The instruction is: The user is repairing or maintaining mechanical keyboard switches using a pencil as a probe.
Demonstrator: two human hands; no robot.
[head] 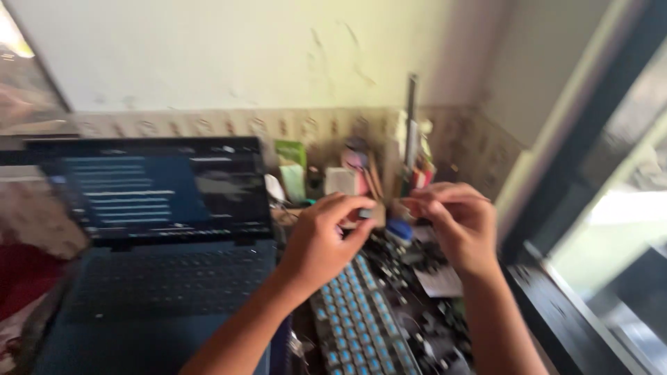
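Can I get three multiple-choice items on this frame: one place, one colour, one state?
1. Where is the laptop relative to the left hand?
A. to its left
B. to its right
C. beneath it

2. What colour are the switches on the bare keyboard below the hands?
A. red
B. light blue
C. yellow

3. How is the laptop?
A. lid shut
B. open, screen dark
C. open, screen lit

Answers:
1 A, the laptop fills the left half of the picture, the hand is at centre.
2 B, rows of light blue squares show on the board.
3 C, the lid is up and bright lines show on the screen.

The right hand is raised beside the left.
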